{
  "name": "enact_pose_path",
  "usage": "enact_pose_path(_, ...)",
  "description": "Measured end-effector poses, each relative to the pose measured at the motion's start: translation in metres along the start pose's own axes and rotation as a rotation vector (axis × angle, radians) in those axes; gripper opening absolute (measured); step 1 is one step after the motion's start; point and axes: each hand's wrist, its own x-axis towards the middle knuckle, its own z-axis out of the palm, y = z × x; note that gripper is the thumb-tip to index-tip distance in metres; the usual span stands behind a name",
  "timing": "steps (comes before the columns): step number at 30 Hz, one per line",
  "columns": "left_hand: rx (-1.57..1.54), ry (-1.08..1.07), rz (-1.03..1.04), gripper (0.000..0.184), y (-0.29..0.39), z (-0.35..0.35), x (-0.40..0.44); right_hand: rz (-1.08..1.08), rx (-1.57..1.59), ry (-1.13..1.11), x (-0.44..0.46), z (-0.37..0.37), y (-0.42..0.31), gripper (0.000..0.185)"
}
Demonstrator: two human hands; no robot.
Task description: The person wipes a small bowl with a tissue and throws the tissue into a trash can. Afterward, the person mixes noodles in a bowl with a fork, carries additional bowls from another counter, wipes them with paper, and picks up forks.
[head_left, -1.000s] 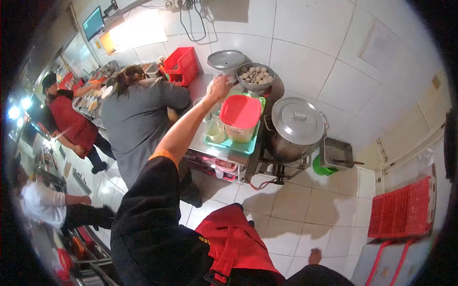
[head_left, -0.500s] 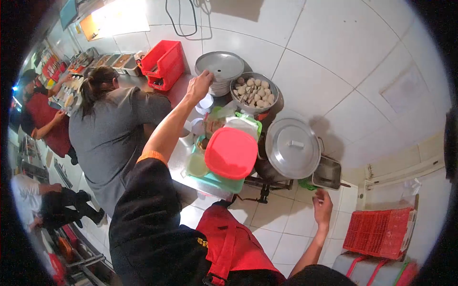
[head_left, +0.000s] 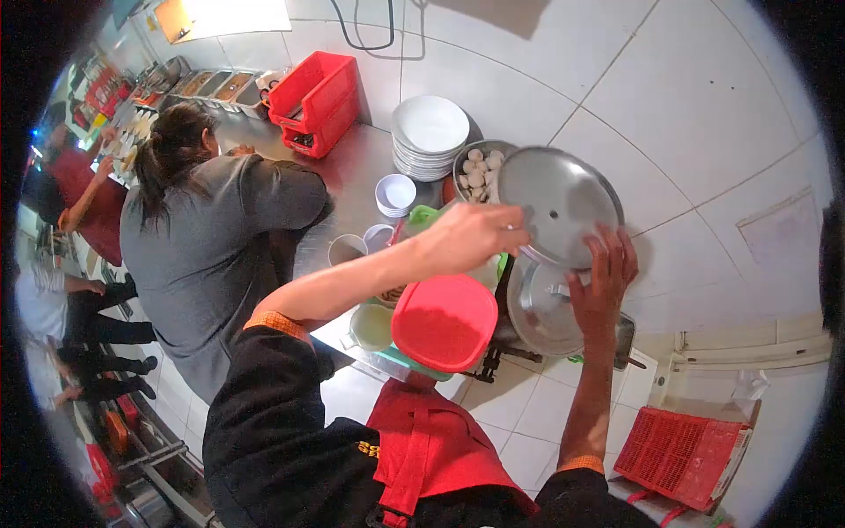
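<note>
White round plates stand stacked on the shiny metal table. The left hand, nearly shut, pinches the round grey metal lid, which blocks part of the silver pot lid. The right hand, half open, holds its other side.

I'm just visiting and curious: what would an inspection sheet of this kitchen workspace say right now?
Surface: metal counter, shiny.
Things in hand: round metal lid, small hole, tilted; stacked white plates nearby.
Clutter: red bins, small bowls, red-lidded tub, bowl of pale balls partly hidden.
Hands: left hand grips the lid's edge; right hand at its lower rim, grip unclear.
Cables: dark cable looping against the wall.
Surroundings: person in grey leaning over the counter; red crate at right.
</note>
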Motion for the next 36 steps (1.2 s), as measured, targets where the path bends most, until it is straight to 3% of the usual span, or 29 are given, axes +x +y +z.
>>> enact_pose_path(3, -0.17, -0.06, -0.02, 0.03, 0.004, -0.003, 0.009, -0.095, 0.039, -0.105, -0.015, 0.018, 0.039, 0.055)
enact_pose_path(5, -0.262, 0.353, -0.049, 0.034, -0.007, -0.006, 0.02, 0.105, 0.362, -0.109, -0.017, 0.025, 0.048, 0.044)
enact_pose_path(6, -0.172, 0.446, -0.146, 0.032, -0.022, -0.012, 0.022, 0.106, 0.358, -0.108, -0.018, 0.03, 0.051, 0.044)
enact_pose_path(7, -0.08, 0.535, -0.241, 0.031, -0.044, -0.021, 0.021, 0.365, 0.481, -0.069, -0.019, 0.037, 0.054, 0.044)
enact_pose_path(8, -0.064, 0.533, -0.457, 0.033, -0.076, -0.022, 0.014, 0.625, 0.601, -0.028, -0.019, 0.043, 0.056, 0.044)
enact_pose_path(9, -0.046, 0.529, -0.673, 0.035, -0.117, -0.018, 0.002, 0.626, 0.6, -0.023, -0.016, 0.049, 0.055, 0.044)
enact_pose_path(11, 0.054, 0.464, -0.978, 0.046, -0.202, -0.005, -0.03, 0.937, 1.458, 0.207, -0.005, 0.064, 0.045, 0.056)
enact_pose_path(13, 0.168, 0.357, -1.177, 0.064, -0.255, 0.005, -0.056, 0.888, 1.568, 0.143, -0.01, 0.1, 0.044, 0.061)
enact_pose_path(15, 0.17, 0.265, -1.224, 0.068, -0.272, 0.013, -0.059, 0.835, 1.676, 0.077, -0.004, 0.128, 0.039, 0.066)
enact_pose_path(17, 0.173, 0.168, -1.276, 0.071, -0.283, 0.015, -0.063, 1.372, 2.002, 0.045, 0.007, 0.148, 0.029, 0.065)
enact_pose_path(22, 0.165, -0.138, -1.228, 0.055, -0.304, 0.007, -0.065, 1.327, 1.935, -0.053, -0.002, 0.193, 0.018, 0.06)
enact_pose_path(27, 0.045, -0.097, -1.225, 0.042, -0.292, -0.004, -0.059, 1.348, 1.668, -0.088, -0.002, 0.206, 0.021, 0.059)
enact_pose_path(29, -0.044, -0.051, -1.225, 0.039, -0.292, -0.005, -0.058, 1.36, 1.302, -0.241, 0.007, 0.199, 0.022, 0.06)
enact_pose_path(36, -0.157, 0.064, -1.228, 0.028, -0.274, -0.019, -0.052, 1.267, 1.027, -0.277, 0.012, 0.197, 0.035, 0.061)
